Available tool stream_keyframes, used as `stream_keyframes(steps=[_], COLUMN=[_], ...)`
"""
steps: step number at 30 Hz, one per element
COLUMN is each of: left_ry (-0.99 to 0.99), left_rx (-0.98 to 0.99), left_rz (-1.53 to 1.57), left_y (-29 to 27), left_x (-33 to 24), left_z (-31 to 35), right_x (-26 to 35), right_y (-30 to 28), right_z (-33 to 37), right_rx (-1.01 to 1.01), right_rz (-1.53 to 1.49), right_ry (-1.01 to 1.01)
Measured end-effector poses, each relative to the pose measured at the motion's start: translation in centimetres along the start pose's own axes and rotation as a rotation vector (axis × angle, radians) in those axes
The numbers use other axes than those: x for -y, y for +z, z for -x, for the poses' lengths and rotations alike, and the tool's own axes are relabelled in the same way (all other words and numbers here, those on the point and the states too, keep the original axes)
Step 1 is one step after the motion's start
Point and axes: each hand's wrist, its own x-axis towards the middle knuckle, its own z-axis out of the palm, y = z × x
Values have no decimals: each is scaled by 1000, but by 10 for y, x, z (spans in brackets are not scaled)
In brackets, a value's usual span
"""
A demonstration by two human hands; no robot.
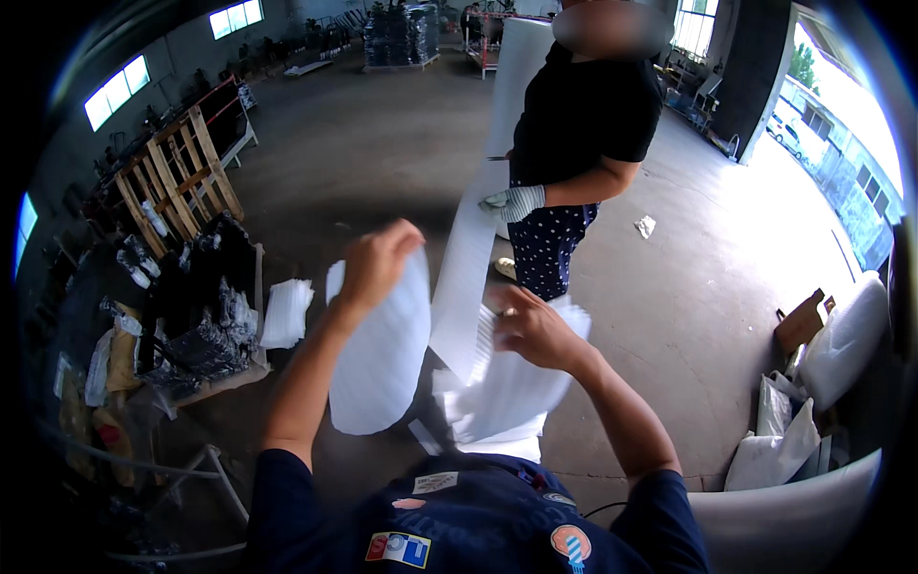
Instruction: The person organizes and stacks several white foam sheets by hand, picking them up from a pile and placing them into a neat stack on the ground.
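Note:
My left hand (381,260) is raised with its fingers pinched at the upper edge of a white foam sheet (381,354), which hangs down with a rounded lower end. To its right, my right hand (537,330) is bent over another white foam sheet (516,392), its fingers curled at the top; both hand and sheet are blurred by motion. Between my hands runs a long white foam strip (466,268), reaching up to a person (588,105) in a black shirt opposite me. That person's striped glove (513,204) rests on the strip.
Left stands a pallet crate (206,359) of black wrapped parts, beside a white foam stack (286,314) and an upright wooden pallet (182,177). White bags (779,440) and a cardboard piece (804,322) lie right. A crumpled scrap (645,227) is on the floor.

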Motion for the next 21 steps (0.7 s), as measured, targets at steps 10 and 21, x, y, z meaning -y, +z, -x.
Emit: stream_keyframes(steps=[10, 21], left_ry=[-186, -241], left_rx=[348, 311], left_rz=[688, 385], left_y=[10, 0], left_x=[11, -21], left_z=[41, 41], right_x=[6, 39], right_y=[-5, -9], right_z=[-25, -32], right_rx=[-171, -164], right_rz=[-474, 171], right_ry=[310, 79])
